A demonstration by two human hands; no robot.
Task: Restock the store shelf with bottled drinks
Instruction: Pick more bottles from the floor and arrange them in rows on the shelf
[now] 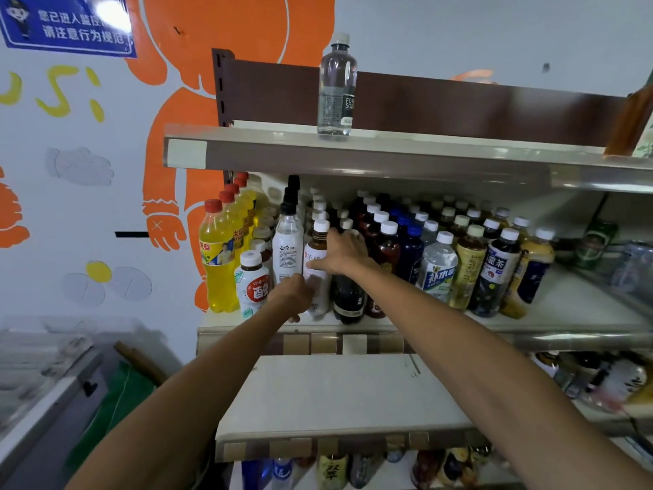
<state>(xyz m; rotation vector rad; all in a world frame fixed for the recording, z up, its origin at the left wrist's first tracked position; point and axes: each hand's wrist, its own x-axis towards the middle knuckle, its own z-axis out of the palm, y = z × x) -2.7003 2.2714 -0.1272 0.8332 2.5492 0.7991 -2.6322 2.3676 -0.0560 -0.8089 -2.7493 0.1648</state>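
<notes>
Both my hands are on a white-labelled tea bottle with a white cap (317, 252) standing at the front of the middle shelf (353, 328). My left hand (296, 295) wraps round its lower part. My right hand (344, 252) holds its upper body, thumb across the label and fingers reaching behind it. Rows of capped drink bottles fill the shelf: yellow soda bottles (217, 263) at the left end, a clear white-labelled bottle (288, 252) just left of my hands, dark bottles (348, 298) right of them.
A single clear water bottle (336, 86) stands on the top shelf (282, 150). Below my arms lies a bare shelf board (335, 394), with more bottles under it. Green cans (595, 244) sit at the right. A painted wall is at the left.
</notes>
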